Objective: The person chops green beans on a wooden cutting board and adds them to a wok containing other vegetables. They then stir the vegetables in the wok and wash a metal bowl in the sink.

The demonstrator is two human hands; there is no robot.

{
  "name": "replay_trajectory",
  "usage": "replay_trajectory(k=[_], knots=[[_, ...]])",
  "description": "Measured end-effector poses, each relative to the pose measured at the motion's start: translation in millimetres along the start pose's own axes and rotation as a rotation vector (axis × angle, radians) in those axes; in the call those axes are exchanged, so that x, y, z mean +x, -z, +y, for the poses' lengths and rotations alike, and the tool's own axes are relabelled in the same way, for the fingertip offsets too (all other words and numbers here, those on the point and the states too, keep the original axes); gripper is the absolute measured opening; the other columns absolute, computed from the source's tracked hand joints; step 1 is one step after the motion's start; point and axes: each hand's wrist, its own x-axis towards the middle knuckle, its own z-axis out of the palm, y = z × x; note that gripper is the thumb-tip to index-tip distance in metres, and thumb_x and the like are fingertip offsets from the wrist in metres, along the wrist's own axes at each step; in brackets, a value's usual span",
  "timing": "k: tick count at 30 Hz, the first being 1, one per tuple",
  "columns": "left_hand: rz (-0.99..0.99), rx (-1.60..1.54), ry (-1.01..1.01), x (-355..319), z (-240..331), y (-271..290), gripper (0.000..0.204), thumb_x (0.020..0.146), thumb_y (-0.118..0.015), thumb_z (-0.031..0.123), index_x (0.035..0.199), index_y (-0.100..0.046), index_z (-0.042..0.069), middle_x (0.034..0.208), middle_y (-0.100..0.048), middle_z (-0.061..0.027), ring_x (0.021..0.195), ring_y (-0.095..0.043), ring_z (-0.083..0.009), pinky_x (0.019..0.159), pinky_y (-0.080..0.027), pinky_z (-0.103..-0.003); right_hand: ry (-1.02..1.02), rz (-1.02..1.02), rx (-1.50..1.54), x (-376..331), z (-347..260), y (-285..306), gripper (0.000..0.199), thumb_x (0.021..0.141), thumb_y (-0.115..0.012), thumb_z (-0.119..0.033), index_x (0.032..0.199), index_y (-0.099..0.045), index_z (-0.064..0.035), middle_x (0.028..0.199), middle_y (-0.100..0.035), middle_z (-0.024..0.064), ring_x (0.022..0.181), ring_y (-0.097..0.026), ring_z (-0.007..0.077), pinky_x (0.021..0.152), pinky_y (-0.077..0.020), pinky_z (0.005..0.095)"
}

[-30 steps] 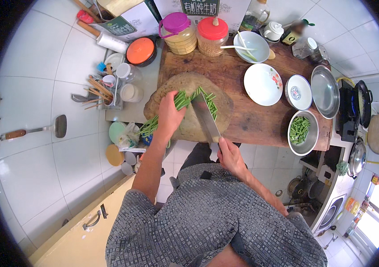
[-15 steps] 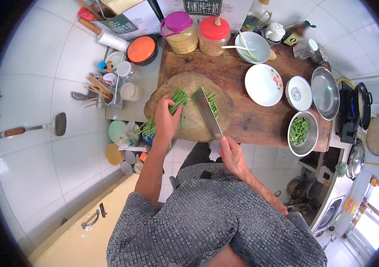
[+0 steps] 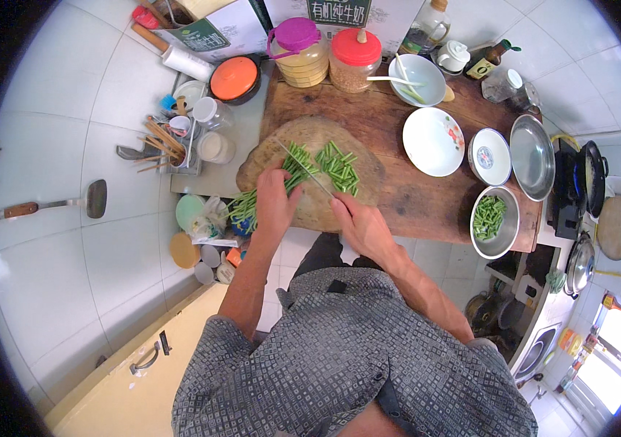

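On the round wooden chopping board (image 3: 266, 149), my left hand (image 3: 274, 202) presses a bunch of long green vegetable stems (image 3: 246, 207), whose tails hang past the board's near left edge. My right hand (image 3: 361, 224) grips a kitchen cleaver (image 3: 309, 172) by its handle, which the fingers hide. The blade stands nearly edge-on across the stems, close to my left fingertips. Right of the blade lies a loose heap of short cut stem pieces (image 3: 339, 169). More cut pieces sit in a metal bowl (image 3: 512, 231) at the table's right front corner.
A white plate (image 3: 427, 156), a smaller bowl (image 3: 491, 169) and a steel basin (image 3: 533, 156) stand to the right. Behind the board are a purple-lidded jar (image 3: 303, 58), a red-lidded jar (image 3: 354, 62) and a bowl with a spoon (image 3: 427, 73). An orange-lidded pot (image 3: 234, 79) stands back left.
My right hand has brought the cleaver leftward onto the bunch, its blade turning from flat-looking to edge-on. The cut pieces are now spread in view. My left hand has shifted slightly nearer me.
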Motion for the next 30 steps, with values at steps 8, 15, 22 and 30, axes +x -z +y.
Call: replay_trajectory(k=[8,15,22,30], knots=[[-0.010,-0.026,-0.043,-3.0,2.1,-2.4,0.037,0.079,-0.082,0.002,0.109,-0.059,0.003,0.128,-0.067,-0.0196,0.118,-0.060,-0.0403,0.101,-0.049,-0.049,-0.059,0.010,0.007,-4.6,4.7,-6.4,0.037,0.111,-0.051,-0.032,0.124,-0.066,-0.0014,0.094,-0.072,0.0318,0.089,-0.070,0.0530,0.078,-0.0549,0.0600],[-0.023,0.030,-0.031,-2.5,-1.8,-2.2,0.034,0.082,-0.083,0.005,0.108,-0.061,0.003,0.131,-0.069,-0.0202,0.115,-0.062,-0.0397,0.099,-0.051,-0.048,0.019,0.068,0.009,36.4,17.1,-45.9,0.035,0.111,-0.051,-0.032,0.118,-0.066,-0.0021,0.088,-0.072,0.0307,0.083,-0.070,0.0528,0.072,-0.0556,0.0607],[-0.008,0.002,-0.071,-7.6,-2.5,-5.9,0.035,0.082,-0.084,0.005,0.109,-0.062,0.003,0.123,-0.071,-0.0184,0.113,-0.063,-0.0385,0.095,-0.052,-0.047,0.049,0.165,0.033,44.5,18.4,-65.9,0.034,0.111,-0.052,-0.034,0.118,-0.066,-0.0039,0.086,-0.071,0.0297,0.079,-0.070,0.0529,0.068,-0.0558,0.0606],[-0.011,-0.041,-0.204,2.3,6.0,-12.3,0.039,0.080,-0.084,0.004,0.111,-0.060,0.002,0.112,-0.070,-0.0154,0.109,-0.063,-0.0378,0.092,-0.052,-0.046,-0.064,0.283,0.206,18.2,26.7,-50.2,0.037,0.112,-0.050,-0.034,0.119,-0.067,-0.0023,0.092,-0.068,0.0344,0.091,-0.069,0.0538,0.074,-0.0535,0.0553]])
